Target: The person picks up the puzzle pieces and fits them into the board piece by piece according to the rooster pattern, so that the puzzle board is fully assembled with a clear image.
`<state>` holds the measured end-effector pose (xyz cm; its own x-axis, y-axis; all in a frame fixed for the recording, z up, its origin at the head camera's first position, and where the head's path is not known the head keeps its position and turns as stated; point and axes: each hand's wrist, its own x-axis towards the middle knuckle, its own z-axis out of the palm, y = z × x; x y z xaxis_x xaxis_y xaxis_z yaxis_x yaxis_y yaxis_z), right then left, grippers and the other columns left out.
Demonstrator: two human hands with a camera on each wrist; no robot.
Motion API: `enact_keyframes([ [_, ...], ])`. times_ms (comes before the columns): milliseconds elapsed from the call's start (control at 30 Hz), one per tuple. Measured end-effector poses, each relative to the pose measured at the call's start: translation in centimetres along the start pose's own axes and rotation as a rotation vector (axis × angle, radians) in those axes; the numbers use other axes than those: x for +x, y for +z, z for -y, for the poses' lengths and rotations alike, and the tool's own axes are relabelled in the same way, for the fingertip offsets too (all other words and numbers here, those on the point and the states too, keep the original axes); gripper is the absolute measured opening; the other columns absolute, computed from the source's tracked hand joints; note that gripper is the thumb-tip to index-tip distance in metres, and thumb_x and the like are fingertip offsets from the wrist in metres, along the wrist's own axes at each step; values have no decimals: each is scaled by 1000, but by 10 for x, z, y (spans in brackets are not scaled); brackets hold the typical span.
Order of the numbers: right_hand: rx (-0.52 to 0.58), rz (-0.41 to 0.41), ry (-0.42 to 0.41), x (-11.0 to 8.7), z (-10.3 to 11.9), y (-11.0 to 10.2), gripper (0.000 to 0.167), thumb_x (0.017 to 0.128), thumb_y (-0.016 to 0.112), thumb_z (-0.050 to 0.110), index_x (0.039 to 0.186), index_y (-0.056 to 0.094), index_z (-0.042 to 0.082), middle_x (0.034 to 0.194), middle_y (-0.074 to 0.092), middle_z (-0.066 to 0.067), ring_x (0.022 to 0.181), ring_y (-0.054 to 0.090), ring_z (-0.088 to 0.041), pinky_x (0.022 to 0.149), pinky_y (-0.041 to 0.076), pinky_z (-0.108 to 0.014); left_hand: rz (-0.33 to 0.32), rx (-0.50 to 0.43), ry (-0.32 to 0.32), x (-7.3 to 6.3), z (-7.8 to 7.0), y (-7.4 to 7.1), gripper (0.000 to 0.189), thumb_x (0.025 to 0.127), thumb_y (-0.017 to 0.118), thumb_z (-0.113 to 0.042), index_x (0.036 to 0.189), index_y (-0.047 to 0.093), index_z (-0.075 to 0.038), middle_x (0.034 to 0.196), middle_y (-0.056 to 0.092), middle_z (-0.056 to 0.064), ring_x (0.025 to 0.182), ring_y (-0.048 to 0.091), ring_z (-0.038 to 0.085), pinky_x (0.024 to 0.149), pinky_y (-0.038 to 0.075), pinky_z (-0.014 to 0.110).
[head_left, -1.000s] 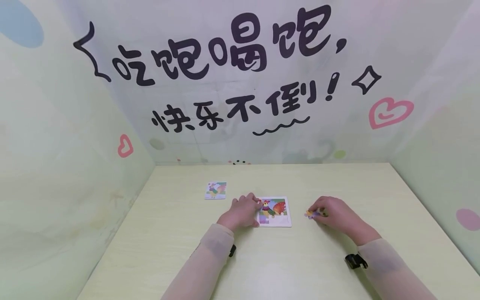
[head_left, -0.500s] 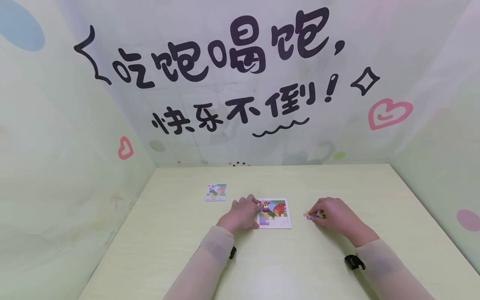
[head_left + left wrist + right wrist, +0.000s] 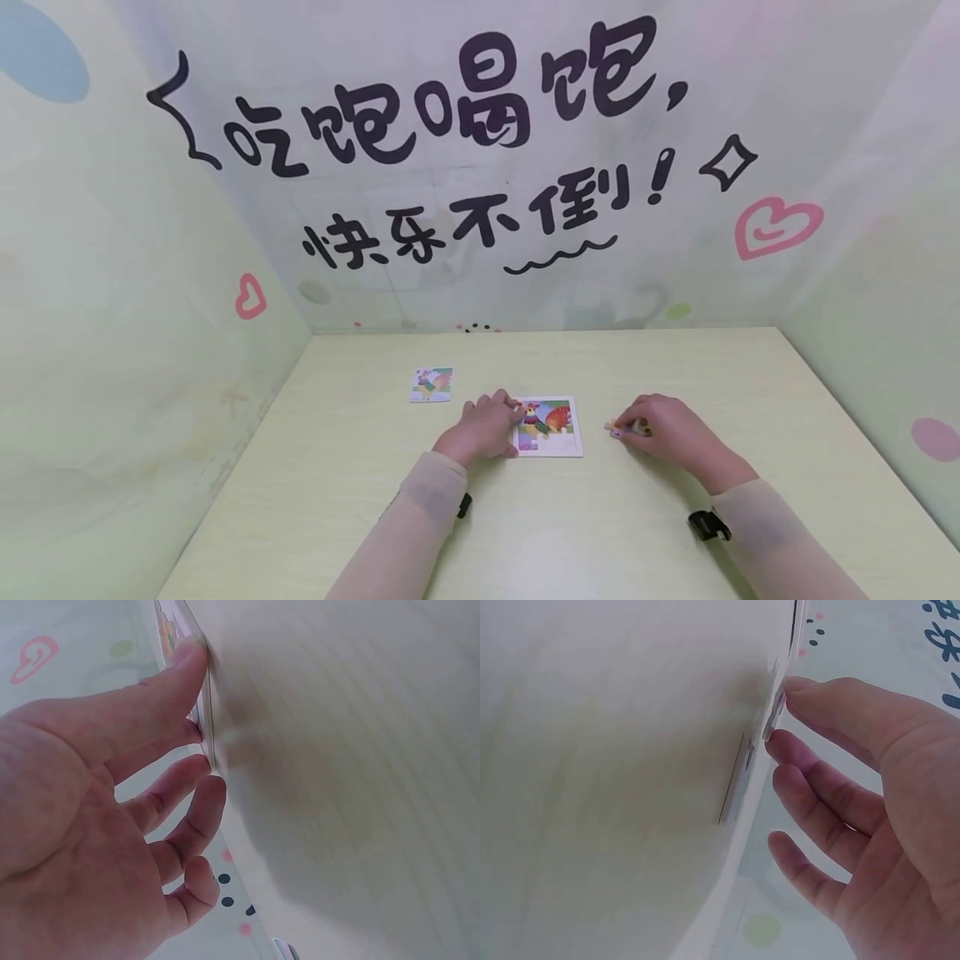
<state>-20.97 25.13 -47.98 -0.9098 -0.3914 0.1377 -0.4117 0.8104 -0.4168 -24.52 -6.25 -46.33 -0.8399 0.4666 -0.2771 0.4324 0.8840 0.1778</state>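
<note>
A white-framed puzzle tray (image 3: pixel 578 429) lies mid-table with a partly filled rooster picture; its lower right part shows bare white. My left hand (image 3: pixel 483 427) holds the tray along its left side, thumb at the near corner and index finger toward the far one. In the left wrist view, the thumb lies against the tray's edge while the other fingers bend loosely. To the right of the tray, my right hand (image 3: pixel 667 433) pinches a small puzzle piece (image 3: pixel 775 716) between thumb and index finger. Another flat puzzle piece (image 3: pixel 736 784) lies on the table beside these fingertips.
A small square rooster picture card (image 3: pixel 431 384) lies at the back left of the pale wooden table (image 3: pixel 360 492). Behind the table stands a printed white wall (image 3: pixel 420 292), with side walls left and right.
The colourful piece at my right fingertips has shifted and turned slightly to the left. My left hand and the tray stay in place.
</note>
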Motion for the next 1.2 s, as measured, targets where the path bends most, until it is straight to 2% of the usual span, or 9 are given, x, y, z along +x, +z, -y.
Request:
enact_keyframes([
  [467,9,-42,-36,2,11,6,12,85,85,16,96,83,20,89,73,10,78,62,-10,69,51,-26,-4,2,13,2,2,1,73,87,82,-35,153,52,-25,152,48,2,129,49,25,107,40,48],
  [733,-28,-48,-66,6,18,9,14,85,85,18,99,84,22,90,73,10,80,62,-11,73,50,-30,-4,-9,14,1,4,2,73,86,83,-34,152,54,-26,152,48,1,129,49,25,106,40,48],
  [1200,-34,-38,-100,11,27,12,17,84,86,16,100,84,22,94,74,9,90,69,-17,82,57,-38,2,-26,9,-1,0,0,72,86,83,-32,151,54,-24,151,49,2,127,48,26,105,39,48],
])
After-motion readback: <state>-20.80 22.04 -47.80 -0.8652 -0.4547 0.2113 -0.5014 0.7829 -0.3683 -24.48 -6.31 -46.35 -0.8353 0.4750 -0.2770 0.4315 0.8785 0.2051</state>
